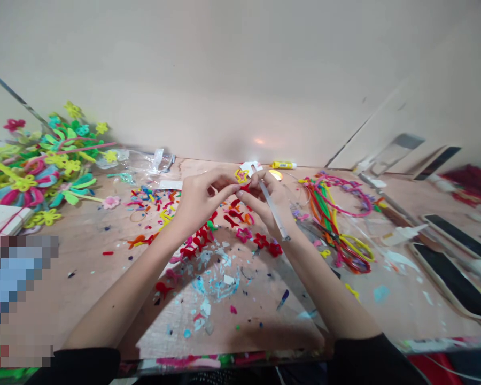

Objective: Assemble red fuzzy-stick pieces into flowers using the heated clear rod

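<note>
Basically the counter [84, 289] is covered in colorful pipe-cleaner scraps [194, 240]. The right hand [269, 203] is clenched around a clear plastic rod [273, 211], and the left hand [205, 202] pinches a tiny red piece [245, 187] up against it, above the middle of the counter. That piece looks light and bendy, so I'd grab it by its stem.

Bare hands [202, 200], bare forearms [116, 310], plain black long sleeves [74, 366], worn on both arms

Head-worn camera looks forward and down at left hand [202, 202] and right hand [269, 204].
</note>
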